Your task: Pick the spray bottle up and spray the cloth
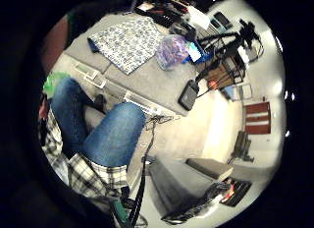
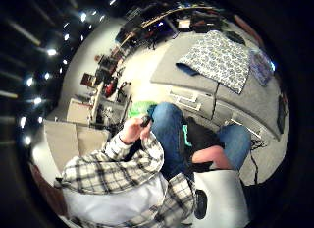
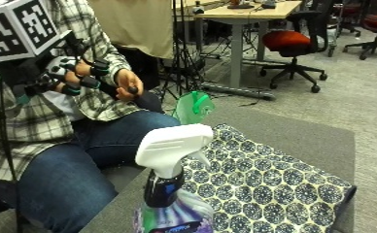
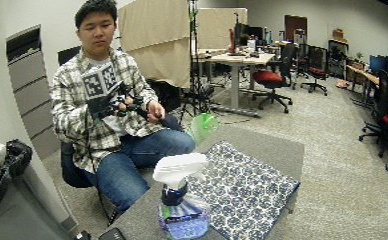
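The spray bottle (image 3: 169,184) stands upright nearest the camera on the grey table (image 3: 292,133), white trigger head pointing toward three o'clock, untouched. Just beside it, toward two o'clock, the patterned cloth (image 3: 266,189) lies flat on the table. Beyond the table edge, at about ten o'clock from the bottle, the seated person in a plaid shirt (image 3: 20,121) holds the gloved right hand (image 3: 62,75) raised at chest height, well apart from the bottle, fingers loosely curled and holding nothing. The bare left hand (image 3: 127,83) beside it pinches a small dark object.
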### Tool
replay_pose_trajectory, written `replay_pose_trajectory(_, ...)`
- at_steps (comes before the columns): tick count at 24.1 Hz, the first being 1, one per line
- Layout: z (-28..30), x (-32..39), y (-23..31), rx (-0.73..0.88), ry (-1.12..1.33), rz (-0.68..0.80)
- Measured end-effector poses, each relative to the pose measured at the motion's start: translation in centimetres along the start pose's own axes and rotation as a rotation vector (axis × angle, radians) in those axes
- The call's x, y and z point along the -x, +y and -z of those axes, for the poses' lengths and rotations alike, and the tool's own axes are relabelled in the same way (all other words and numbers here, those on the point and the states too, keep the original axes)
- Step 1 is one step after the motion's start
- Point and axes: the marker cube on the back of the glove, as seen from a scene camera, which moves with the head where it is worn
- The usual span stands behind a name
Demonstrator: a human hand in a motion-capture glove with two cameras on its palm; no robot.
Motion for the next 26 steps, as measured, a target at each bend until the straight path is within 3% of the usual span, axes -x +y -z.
replay_pose_trajectory(3,-0.5,-4.5,-0.3,-0.051,-0.074,-0.223)
replay_pose_trajectory(7,0.0,-9.1,-0.7,-0.093,-0.146,-0.355)
replay_pose_trajectory(17,-0.7,-19.0,-2.8,-0.121,-0.425,-0.552)
replay_pose_trajectory(21,-2.4,-22.4,-5.0,-0.255,-0.584,-0.545)
replay_pose_trajectory(26,-4.5,-25.6,-9.0,-0.437,-0.783,-0.681)
